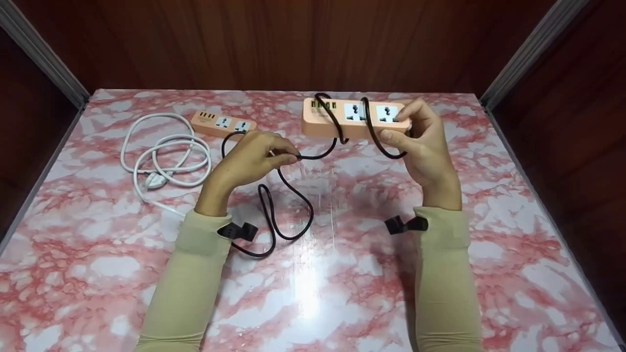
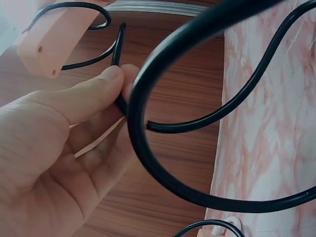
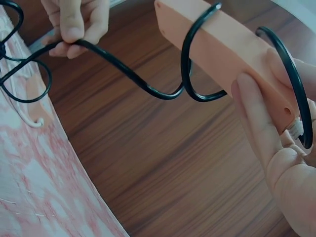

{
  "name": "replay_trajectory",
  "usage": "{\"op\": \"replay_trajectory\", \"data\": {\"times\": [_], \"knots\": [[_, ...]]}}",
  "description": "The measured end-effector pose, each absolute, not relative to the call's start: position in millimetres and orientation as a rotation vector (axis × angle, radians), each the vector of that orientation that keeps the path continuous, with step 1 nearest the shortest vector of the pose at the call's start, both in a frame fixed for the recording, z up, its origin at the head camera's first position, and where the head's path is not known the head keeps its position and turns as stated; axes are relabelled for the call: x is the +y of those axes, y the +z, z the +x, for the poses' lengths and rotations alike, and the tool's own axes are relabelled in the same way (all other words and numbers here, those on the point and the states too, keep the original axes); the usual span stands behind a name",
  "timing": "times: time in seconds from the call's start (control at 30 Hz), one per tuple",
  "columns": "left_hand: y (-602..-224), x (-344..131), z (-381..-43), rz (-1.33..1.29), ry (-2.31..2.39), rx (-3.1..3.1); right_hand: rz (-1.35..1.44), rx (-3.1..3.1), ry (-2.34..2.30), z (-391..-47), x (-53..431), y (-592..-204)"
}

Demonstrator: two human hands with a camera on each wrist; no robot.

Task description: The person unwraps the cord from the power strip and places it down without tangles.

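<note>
My right hand [image 1: 428,142] grips one end of a peach power strip [image 1: 325,128], held up off the table with its white sockets facing me. A black cable [image 1: 313,210] loops loosely around the strip's body. Between thumb and fingertips, my left hand [image 1: 257,156] pinches this cable a little to the left of the strip. From there the black cable drops in slack bends onto the table, partly behind my left forearm. In the right wrist view, the cable [image 3: 123,69] runs from the pinching left hand to the loops on the strip [image 3: 217,54].
A second peach power strip [image 1: 208,128] lies at the back left of the marbled table [image 1: 342,293]. Next to it is a loosely coiled white cable [image 1: 142,156] with a white plug [image 1: 156,180]. Brown wood-patterned panels [image 1: 293,44] wall in the back and sides.
</note>
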State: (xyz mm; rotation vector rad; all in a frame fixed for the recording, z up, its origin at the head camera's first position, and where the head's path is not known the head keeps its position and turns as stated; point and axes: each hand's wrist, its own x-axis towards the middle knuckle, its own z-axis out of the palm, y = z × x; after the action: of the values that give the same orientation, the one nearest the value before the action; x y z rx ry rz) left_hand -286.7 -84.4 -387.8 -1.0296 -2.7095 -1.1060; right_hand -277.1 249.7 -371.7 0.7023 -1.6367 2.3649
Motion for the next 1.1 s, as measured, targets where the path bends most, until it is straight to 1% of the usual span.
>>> {"op": "replay_trajectory", "data": {"times": [0.6, 1.1], "knots": [[-378.0, -82.2, -281.8, -0.755, -1.097, -2.458, 0.747, -1.709, 2.326, -276.1, 250.4, -372.2], [-364.9, -88.8, -274.5, -0.651, -1.034, -2.174, 0.673, -1.768, 2.319, -277.2, 250.9, -373.6]]}}
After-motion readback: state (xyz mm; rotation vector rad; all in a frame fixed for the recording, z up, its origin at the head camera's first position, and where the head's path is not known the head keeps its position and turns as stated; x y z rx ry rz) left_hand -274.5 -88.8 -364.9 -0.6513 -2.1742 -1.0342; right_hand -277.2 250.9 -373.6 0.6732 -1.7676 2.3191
